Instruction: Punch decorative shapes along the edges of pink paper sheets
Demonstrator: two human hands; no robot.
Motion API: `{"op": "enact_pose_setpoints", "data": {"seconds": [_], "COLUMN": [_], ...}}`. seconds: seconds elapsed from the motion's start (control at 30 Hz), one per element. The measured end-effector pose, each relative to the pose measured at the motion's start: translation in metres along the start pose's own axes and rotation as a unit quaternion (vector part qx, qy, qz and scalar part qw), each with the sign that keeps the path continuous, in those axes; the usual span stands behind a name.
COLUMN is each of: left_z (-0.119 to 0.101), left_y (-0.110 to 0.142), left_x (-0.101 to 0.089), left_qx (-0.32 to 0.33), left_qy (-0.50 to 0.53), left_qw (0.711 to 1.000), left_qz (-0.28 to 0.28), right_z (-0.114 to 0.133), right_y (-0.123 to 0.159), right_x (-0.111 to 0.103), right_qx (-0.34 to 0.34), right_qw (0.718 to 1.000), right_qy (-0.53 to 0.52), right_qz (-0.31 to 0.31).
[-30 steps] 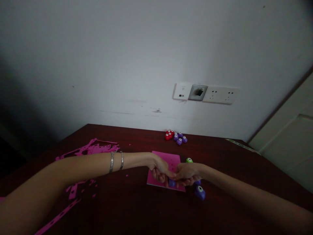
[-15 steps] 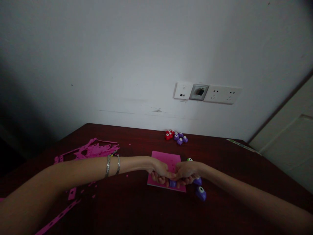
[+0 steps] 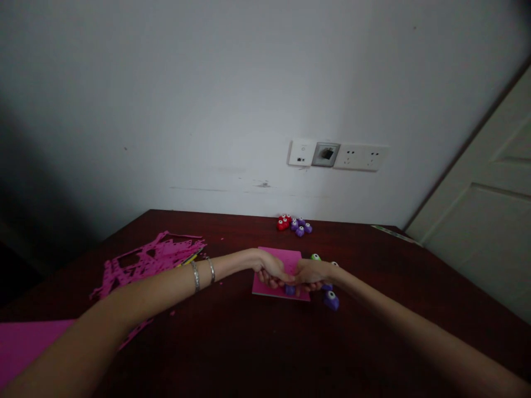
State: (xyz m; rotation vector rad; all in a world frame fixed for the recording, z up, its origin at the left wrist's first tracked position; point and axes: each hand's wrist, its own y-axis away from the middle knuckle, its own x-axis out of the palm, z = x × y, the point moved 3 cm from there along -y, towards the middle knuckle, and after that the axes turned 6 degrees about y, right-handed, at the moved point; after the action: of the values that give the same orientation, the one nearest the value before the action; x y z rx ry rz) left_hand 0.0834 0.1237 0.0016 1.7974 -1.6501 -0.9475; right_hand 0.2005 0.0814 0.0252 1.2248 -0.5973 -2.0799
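My left hand (image 3: 269, 269) and my right hand (image 3: 310, 273) meet over a pink paper stack or pad (image 3: 261, 286). Both close around a small purple craft punch (image 3: 290, 289), thumbs pressed together on top and fingers curled at its sides. Most of the punch is hidden by the hands. The punch sits near the front edge of the pink paper; whether a sheet is inside it I cannot tell. Beside my right hand lie a purple punch (image 3: 331, 300) and a green one (image 3: 316, 257), with others partly covered by the hand and wrist.
Perforated pink paper scraps (image 3: 153, 262) spread over the dark red table (image 3: 215, 348) at left. A larger pink sheet (image 3: 29, 342) lies at lower left. Red punches (image 3: 283, 223) and purple punches (image 3: 301, 228) cluster near the wall. A thin strip (image 3: 396, 234) rests at the back right.
The camera view has shifted, bringing more of the pink sheet at lower left into sight. Both hands stay closed together around the purple punch.
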Motion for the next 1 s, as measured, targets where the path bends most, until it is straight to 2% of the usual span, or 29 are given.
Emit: {"op": "enact_pose_setpoints", "data": {"seconds": [0.13,0.27,0.37,0.43,0.57,0.73,0.9,1.0], "left_z": [-0.004,-0.002,0.0,0.001,0.006,0.014,0.021,0.026], "left_y": [0.008,0.019,0.032,0.04,0.045,0.038,0.034,0.031], "left_x": [0.003,0.005,0.001,-0.003,-0.009,-0.015,-0.015,-0.017], "left_qx": [0.025,0.103,0.16,0.196,0.232,0.212,0.213,0.221], "left_qy": [-0.062,-0.088,-0.143,-0.181,-0.218,-0.269,-0.242,-0.23], "left_qw": [0.994,0.973,0.93,0.901,0.886,0.862,0.882,0.884], "left_qz": [-0.087,-0.186,-0.297,-0.342,-0.337,-0.373,-0.342,-0.34], "right_z": [0.0,-0.004,-0.008,-0.01,-0.013,-0.011,-0.005,-0.003], "right_y": [0.003,0.002,0.003,0.004,0.009,0.013,0.011,0.009], "right_x": [0.001,0.003,0.006,0.007,0.012,0.028,0.037,0.037], "right_qx": [-0.021,-0.033,-0.042,-0.047,-0.044,-0.03,-0.011,-0.011], "right_qw": [0.996,0.986,0.977,0.97,0.963,0.957,0.942,0.938], "right_qy": [0.014,0.027,0.021,0.001,-0.039,0.045,0.121,0.134], "right_qz": [-0.083,-0.159,-0.208,-0.238,-0.264,-0.285,-0.313,-0.321]}}
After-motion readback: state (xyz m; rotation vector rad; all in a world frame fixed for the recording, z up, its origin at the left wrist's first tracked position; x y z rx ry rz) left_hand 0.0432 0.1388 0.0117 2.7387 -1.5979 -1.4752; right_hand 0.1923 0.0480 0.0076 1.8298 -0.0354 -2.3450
